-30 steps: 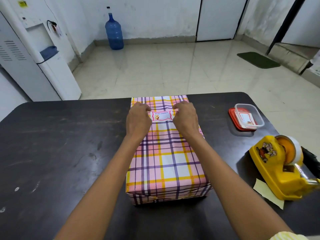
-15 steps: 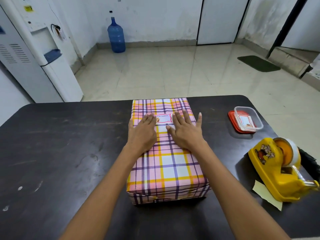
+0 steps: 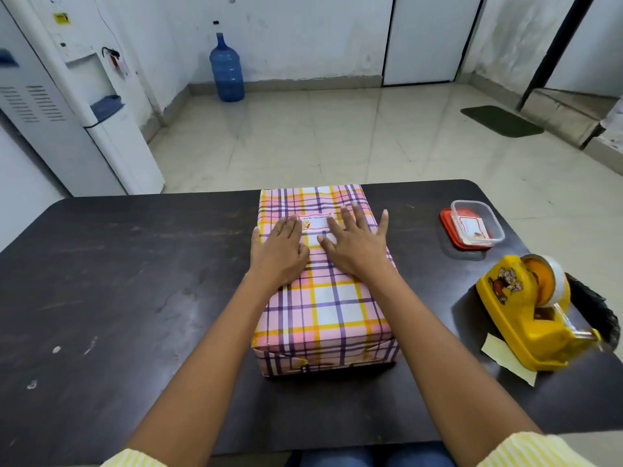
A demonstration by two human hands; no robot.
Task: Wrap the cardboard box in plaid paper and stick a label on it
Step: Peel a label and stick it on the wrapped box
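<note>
Centrally, box (image 3: 323, 298): wrapped in pink, yellow and purple plaid paper (image 3: 337, 311), lying flat on the dark table (image 3: 135, 298), long side running away from the person, folded end flaps facing the near side.
Label (image 3: 317, 221): white with a red border, stuck across the box top towards its far end, both ends partly under fingertips.
Left hand (image 3: 279, 254): flat on the box top, fingers straight and close together, tips at the label's left end, little finger at the box's left edge.
Right hand (image 3: 357, 251): flat on the box top, fingers straight and spread, forefinger over the label's right end.
Tub (image 3: 477, 224): clear plastic, standing on its red lid (image 3: 446, 227) right of the box, well apart from it, red-bordered cards inside.
Tape dispenser (image 3: 526, 318): yellow, near the table's right edge, closer to the person than the tub, well apart from the right forearm.
Paper scrap (image 3: 509, 362): pale, partly tucked under the tape dispenser's near side.
Black object (image 3: 596, 315): behind the tape dispenser at the table's edge, possibly a brush, too blurred to be sure.
Far edge: almost level with the box's far end, tiled floor beyond.
Open room: wide scuffed tabletop left of the box, a narrower strip on the right towards the tub, a band of table between the box's near end and the person.
Beyond the table: white water cooler (image 3: 84, 129) at left, blue water bottle (image 3: 227, 69) against the far wall, green mat (image 3: 502, 121) at right.
</note>
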